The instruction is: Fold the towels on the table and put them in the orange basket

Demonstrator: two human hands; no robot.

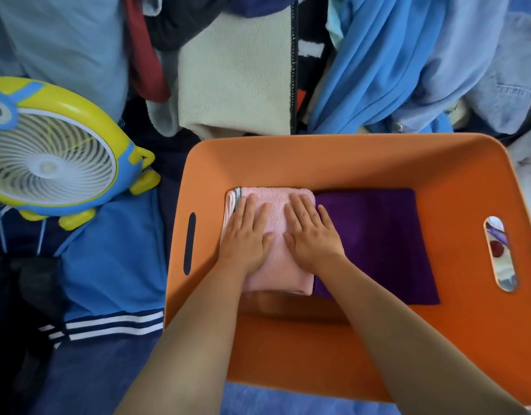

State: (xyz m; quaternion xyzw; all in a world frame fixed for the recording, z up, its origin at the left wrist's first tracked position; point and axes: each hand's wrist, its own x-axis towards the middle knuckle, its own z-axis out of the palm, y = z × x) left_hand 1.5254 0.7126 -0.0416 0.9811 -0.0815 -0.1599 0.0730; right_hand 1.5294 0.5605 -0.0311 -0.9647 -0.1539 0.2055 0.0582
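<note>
An orange basket point(342, 157) with slot handles fills the middle and right of the head view. Inside it, at the left, lies a folded pink towel point(277, 269) on top of another folded cloth whose striped edge shows at the far left corner. Beside it on the right lies a folded purple towel point(384, 244). My left hand point(246, 235) and my right hand point(310, 235) both press flat on the pink towel, fingers straight, side by side.
A yellow and blue cartoon desk fan point(52, 163) stands left of the basket. Blue clothing with white stripes point(108, 283) lies beneath it. Hanging garments, a cream knit point(234, 79) and blue shirts point(387, 55), crowd the space behind the basket.
</note>
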